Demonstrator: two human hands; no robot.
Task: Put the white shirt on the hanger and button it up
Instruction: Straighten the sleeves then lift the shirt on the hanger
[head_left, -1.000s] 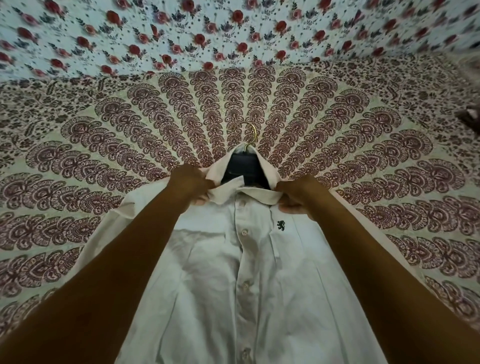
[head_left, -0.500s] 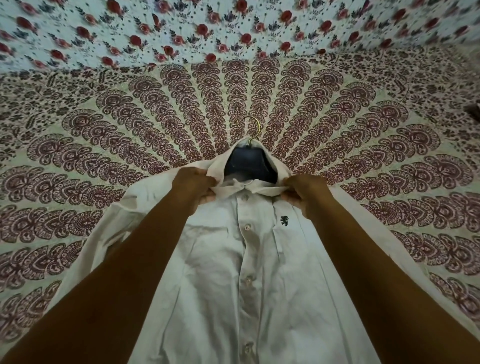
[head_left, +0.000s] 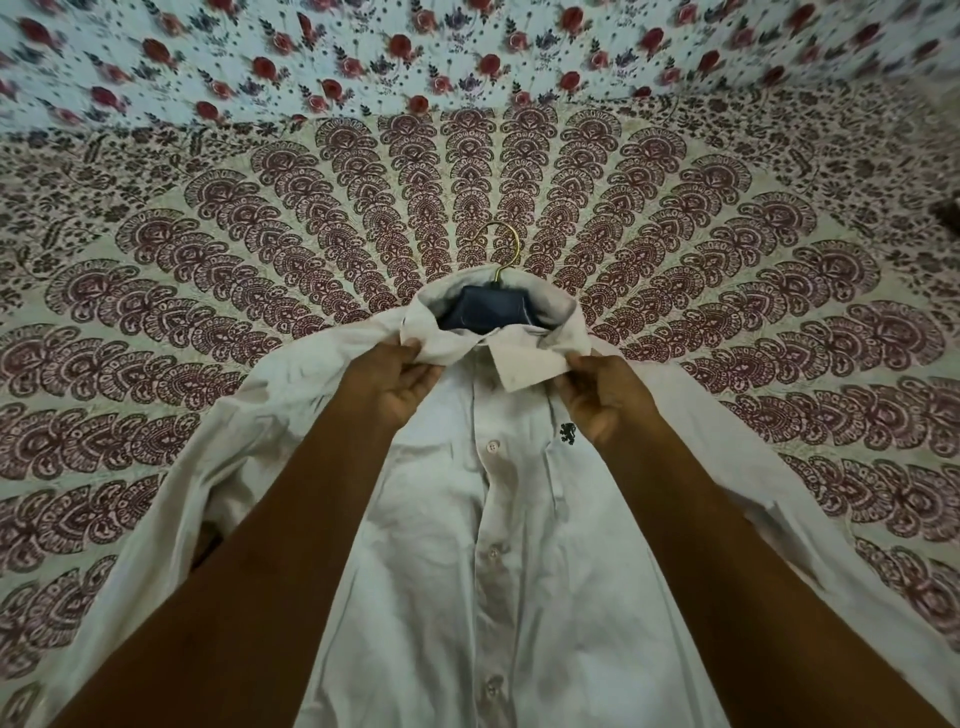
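— Where's the white shirt (head_left: 493, 545) sitting?

— Flat on its back on a patterned bedspread (head_left: 208, 312), front side up, collar pointing away from the camera. The sleeves spread out to either side under the person's forearms.

— And the hanger (head_left: 485, 312)?

— Inside the shirt. Its dark body shows through the neck opening, and the gold hook (head_left: 501, 249) pokes out past the collar onto the bedspread.

— What are the hands doing?

— Both are at the collar. The left hand (head_left: 400, 384) is closed on the crumpled left collar flap, thumb on top and fingers curled beneath. The right hand (head_left: 597, 389) pinches the edge of the right collar point (head_left: 524, 366), which lies folded down flat over the placket.

— Is the shirt buttoned?

— The placket looks closed all the way down, with a row of buttons (head_left: 492, 447) showing along it (three or four can be counted in this view). Whether the top one under the collar is fastened, I can't tell; the flaps cover it.

— Anything else on the shirt?

— A small dark embroidered logo (head_left: 568, 434) on the chest, just beside the right hand's wrist.

— And beyond the bed?

— A light cloth with red roses (head_left: 467, 52) runs along the far side.
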